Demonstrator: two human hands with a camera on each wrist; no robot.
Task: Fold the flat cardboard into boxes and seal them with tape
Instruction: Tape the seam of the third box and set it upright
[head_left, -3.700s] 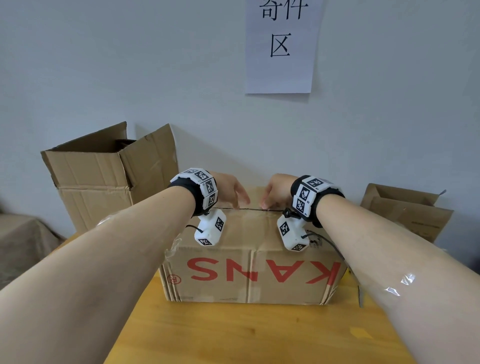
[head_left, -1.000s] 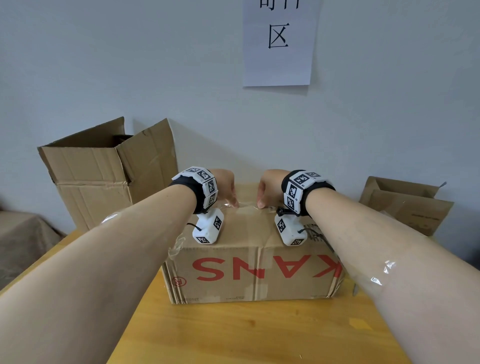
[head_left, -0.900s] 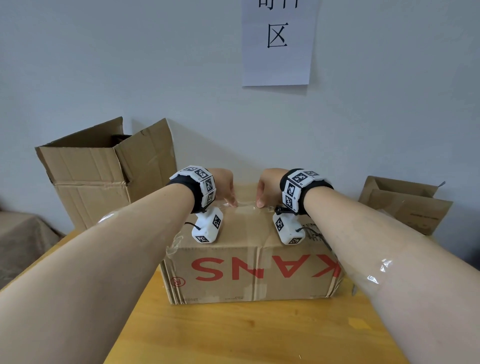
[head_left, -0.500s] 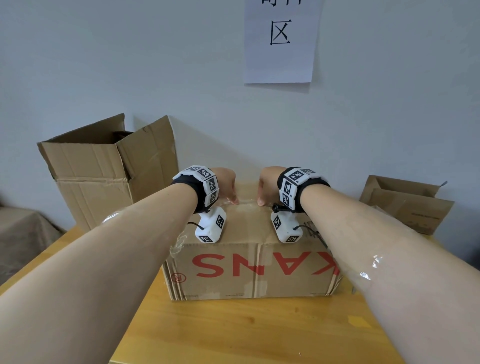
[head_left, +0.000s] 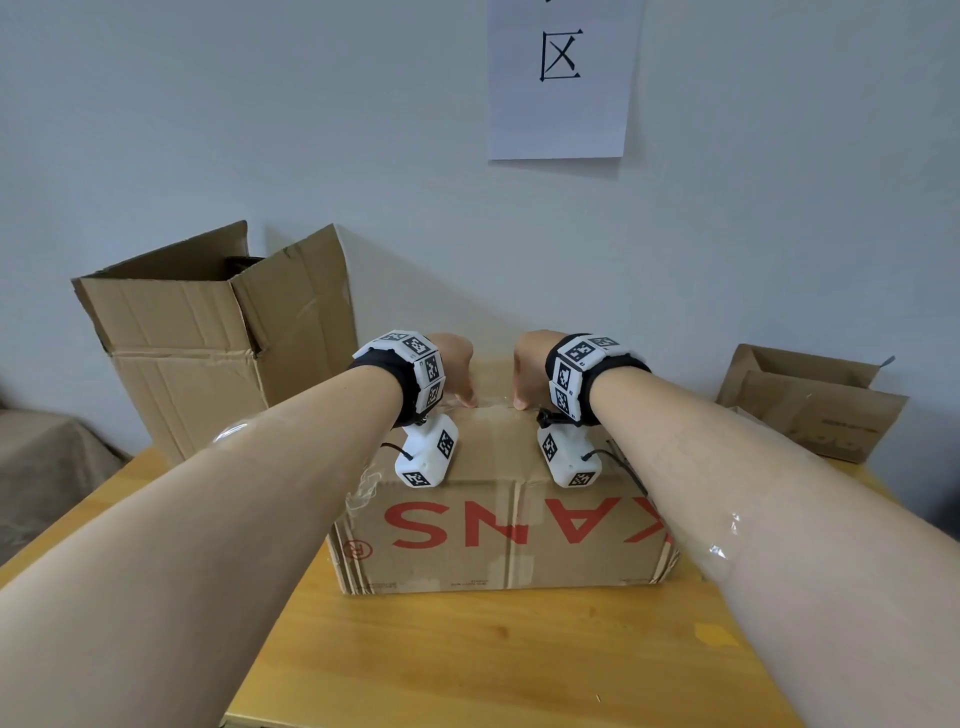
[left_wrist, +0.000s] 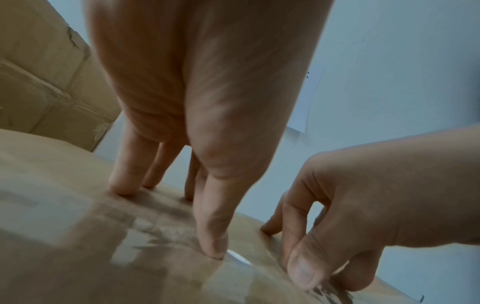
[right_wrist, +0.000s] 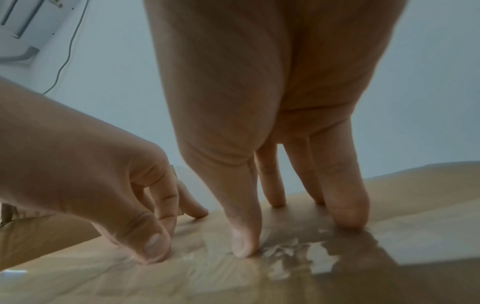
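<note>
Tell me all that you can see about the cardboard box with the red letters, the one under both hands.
The cardboard box is brown corrugated card, worn at its corners, closed on top. Red letters on its near side read upside down. It stands on the wooden table, near the wall. Clear glossy tape runs along its top, wrinkled in places. The left hand and the right hand both press their fingertips down on the taped top.

Read on the near side of the closed box (head_left: 498, 535), upside down, in large red print: the letters "SN", "A" and part of a "K", with a circled "R" mark beside them. Read on the wall sheet (head_left: 558, 83): "区".
</note>
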